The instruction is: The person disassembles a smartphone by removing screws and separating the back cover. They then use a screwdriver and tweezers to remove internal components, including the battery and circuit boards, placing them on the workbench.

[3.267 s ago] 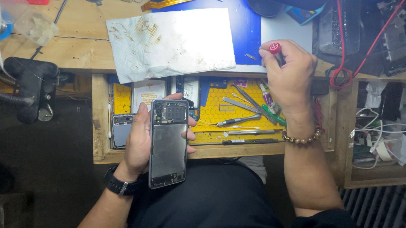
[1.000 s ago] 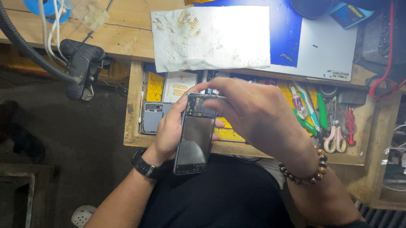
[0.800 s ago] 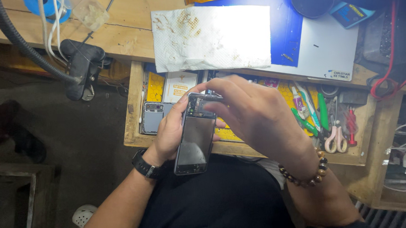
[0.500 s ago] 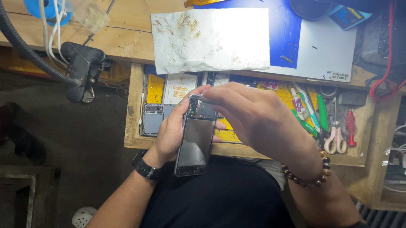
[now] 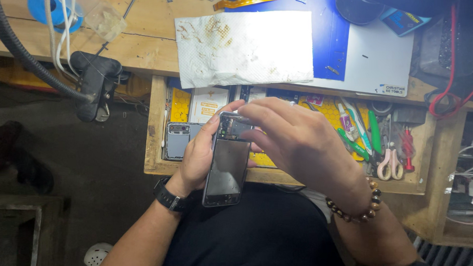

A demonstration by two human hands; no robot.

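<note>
Centre frame: left hand gripped phone from below, upright over open drawer. Right hand pinched at phone's top; whatever it held was hidden.

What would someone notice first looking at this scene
The dark phone at the centre, gripped from beneath by the left hand while the right hand fingers press on its top end. Behind it, a stained white paper towel lies on the wooden bench, above an open drawer of tools.
</note>
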